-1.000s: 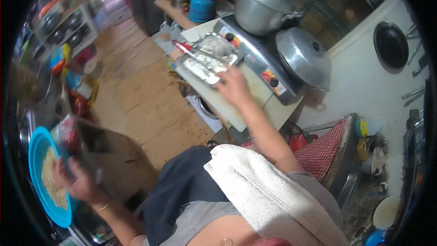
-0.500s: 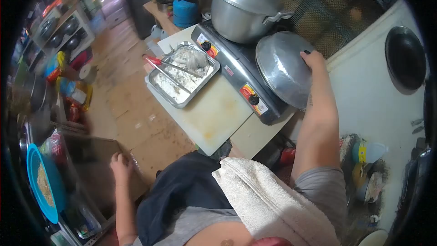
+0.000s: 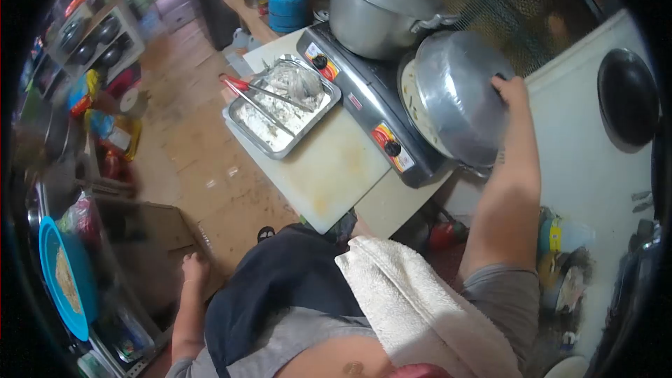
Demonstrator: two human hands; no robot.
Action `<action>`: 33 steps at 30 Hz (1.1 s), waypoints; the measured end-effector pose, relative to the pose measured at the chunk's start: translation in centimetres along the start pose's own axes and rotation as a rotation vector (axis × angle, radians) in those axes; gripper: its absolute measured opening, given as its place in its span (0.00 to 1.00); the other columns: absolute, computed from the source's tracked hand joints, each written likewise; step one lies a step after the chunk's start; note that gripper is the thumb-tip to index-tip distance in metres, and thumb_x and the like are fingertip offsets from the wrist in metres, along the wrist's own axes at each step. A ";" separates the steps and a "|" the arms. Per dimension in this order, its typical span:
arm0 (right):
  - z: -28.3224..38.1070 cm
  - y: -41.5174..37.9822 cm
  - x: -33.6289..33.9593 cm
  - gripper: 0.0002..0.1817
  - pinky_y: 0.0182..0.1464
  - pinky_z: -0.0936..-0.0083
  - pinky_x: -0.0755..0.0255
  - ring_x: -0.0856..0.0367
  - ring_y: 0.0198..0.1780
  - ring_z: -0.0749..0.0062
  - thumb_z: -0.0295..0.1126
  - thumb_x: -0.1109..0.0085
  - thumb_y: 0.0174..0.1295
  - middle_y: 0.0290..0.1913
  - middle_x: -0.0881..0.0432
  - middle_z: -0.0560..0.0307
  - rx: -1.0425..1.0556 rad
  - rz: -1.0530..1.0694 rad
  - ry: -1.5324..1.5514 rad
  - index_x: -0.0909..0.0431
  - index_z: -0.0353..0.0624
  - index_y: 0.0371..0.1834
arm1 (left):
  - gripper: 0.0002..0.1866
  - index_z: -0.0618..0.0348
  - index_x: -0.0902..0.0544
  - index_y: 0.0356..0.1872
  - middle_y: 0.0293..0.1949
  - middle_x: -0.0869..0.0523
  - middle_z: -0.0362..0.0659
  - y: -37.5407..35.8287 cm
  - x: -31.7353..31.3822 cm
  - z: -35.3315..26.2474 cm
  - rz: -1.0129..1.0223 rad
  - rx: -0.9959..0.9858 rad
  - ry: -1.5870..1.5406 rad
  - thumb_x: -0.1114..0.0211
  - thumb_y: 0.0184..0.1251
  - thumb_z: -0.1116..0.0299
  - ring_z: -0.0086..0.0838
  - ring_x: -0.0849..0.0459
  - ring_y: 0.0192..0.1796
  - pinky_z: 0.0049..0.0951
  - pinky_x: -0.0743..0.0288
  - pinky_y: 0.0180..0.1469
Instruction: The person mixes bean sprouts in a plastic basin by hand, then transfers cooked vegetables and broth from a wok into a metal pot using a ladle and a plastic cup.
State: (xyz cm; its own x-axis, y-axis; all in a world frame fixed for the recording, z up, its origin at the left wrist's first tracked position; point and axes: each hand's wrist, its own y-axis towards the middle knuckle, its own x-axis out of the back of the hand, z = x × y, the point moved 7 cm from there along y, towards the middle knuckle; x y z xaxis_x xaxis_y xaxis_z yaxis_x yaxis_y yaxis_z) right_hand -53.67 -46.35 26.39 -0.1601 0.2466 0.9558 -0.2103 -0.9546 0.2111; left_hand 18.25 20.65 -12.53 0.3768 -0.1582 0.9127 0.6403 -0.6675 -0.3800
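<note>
My right hand point(image 3: 511, 91) grips the far edge of a big metal lid point(image 3: 456, 94) and tilts it up off the pan on the near burner of a tabletop gas stove point(image 3: 364, 101); pale food point(image 3: 414, 101) shows under the raised edge. My left hand point(image 3: 194, 267) hangs low by my hip, fingers curled, holding nothing, next to a dark box point(image 3: 143, 241). A metal tray point(image 3: 280, 105) of white food with red-handled tongs point(image 3: 255, 94) lies left of the stove on a white board point(image 3: 329, 168).
A large lidded pot point(image 3: 381, 3) sits on the far burner, a blue gas canister point(image 3: 288, 7) behind it. A blue plate with food point(image 3: 63, 280) rests at lower left. A white towel point(image 3: 413, 308) drapes my shoulder. Shelves of pans point(image 3: 91, 35) line the upper left; a dark pan point(image 3: 626, 98) hangs on the wall.
My right hand left the tray, reached the big lid and has tipped it up. My left hand let go of the items by the blue plate and dropped to my side.
</note>
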 end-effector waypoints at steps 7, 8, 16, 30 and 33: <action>-9.6 -9.6 15.7 0.32 0.48 0.60 0.24 0.14 0.44 0.47 0.47 0.29 0.47 0.44 0.14 0.38 -0.261 -0.140 0.043 0.18 0.28 0.47 | 0.24 0.59 0.16 0.51 0.58 0.23 0.59 8.2 -4.1 -0.4 0.259 -0.083 0.034 0.33 0.53 0.59 0.52 0.22 0.58 0.43 0.27 0.62; -11.4 -12.2 17.2 0.31 0.48 0.60 0.24 0.14 0.44 0.48 0.46 0.29 0.48 0.44 0.14 0.38 -0.322 -0.160 0.056 0.18 0.29 0.48 | 0.24 0.59 0.16 0.51 0.57 0.22 0.59 9.8 -5.1 -0.3 0.260 -0.103 0.067 0.32 0.52 0.59 0.52 0.22 0.59 0.42 0.27 0.63; -27.8 -35.6 21.4 0.38 0.56 0.60 0.27 0.18 0.54 0.46 0.46 0.22 0.42 0.51 0.18 0.30 -0.756 -0.143 -0.299 0.21 0.21 0.49 | 0.24 0.58 0.17 0.52 0.55 0.19 0.56 14.5 -1.9 -8.1 0.287 -0.218 0.162 0.31 0.55 0.59 0.48 0.22 0.60 0.39 0.28 0.65; -43.3 -54.8 14.7 0.18 0.51 0.55 0.26 0.18 0.48 0.46 0.38 0.34 0.56 0.44 0.16 0.41 -0.953 -0.245 -0.766 0.18 0.34 0.44 | 0.20 0.60 0.16 0.47 0.57 0.21 0.57 12.3 4.0 -27.4 0.188 -0.618 0.121 0.29 0.53 0.62 0.50 0.24 0.60 0.41 0.28 0.63; -29.5 -48.5 11.5 0.15 0.49 0.55 0.26 0.18 0.44 0.45 0.36 0.37 0.57 0.40 0.16 0.41 -0.501 -0.791 -0.444 0.18 0.35 0.40 | 0.23 0.58 0.16 0.50 0.57 0.20 0.55 11.3 2.9 -26.4 0.193 -0.613 0.145 0.31 0.54 0.59 0.48 0.22 0.60 0.41 0.27 0.63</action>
State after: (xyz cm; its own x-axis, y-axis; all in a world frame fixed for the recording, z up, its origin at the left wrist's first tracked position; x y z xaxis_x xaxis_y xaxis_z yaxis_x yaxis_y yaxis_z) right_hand -73.72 7.69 21.09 0.5469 0.5924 0.5915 -0.4938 -0.3423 0.7994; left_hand 8.93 -6.58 -10.23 0.3249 -0.3846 0.8640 0.0569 -0.9040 -0.4237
